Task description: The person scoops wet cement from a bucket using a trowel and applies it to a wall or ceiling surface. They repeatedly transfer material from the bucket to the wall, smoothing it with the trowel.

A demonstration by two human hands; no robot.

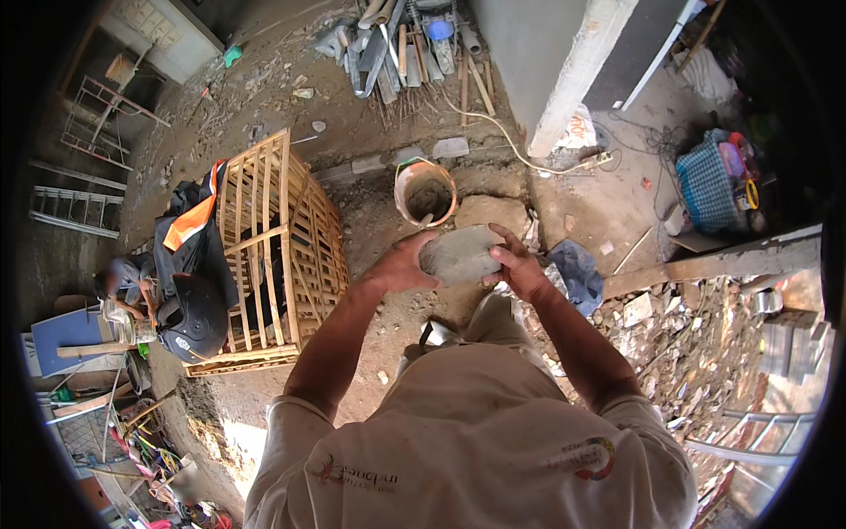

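Observation:
A flat grey slab (461, 254), stone or concrete by its look, is held between my two hands in front of my body. My left hand (405, 264) grips its left end. At the right end, my right hand (520, 264) has its thumb and fingers closed on the edge. Just beyond the slab stands an orange-rimmed bucket (405, 187) with grey, mortar-like material and what may be a tool in it. A tan flat block (493, 210) lies on the ground right of the bucket. The undersides of the slab and some fingers are hidden.
A slatted wooden crate (257, 238) stands left, with a dark jacket (196, 225) and black cap (196, 319) on it. A crouching person (132, 286) is beyond it. Rubble (679, 339) and blue cloth (577, 275) lie right. A cable (507, 137) crosses the ground ahead.

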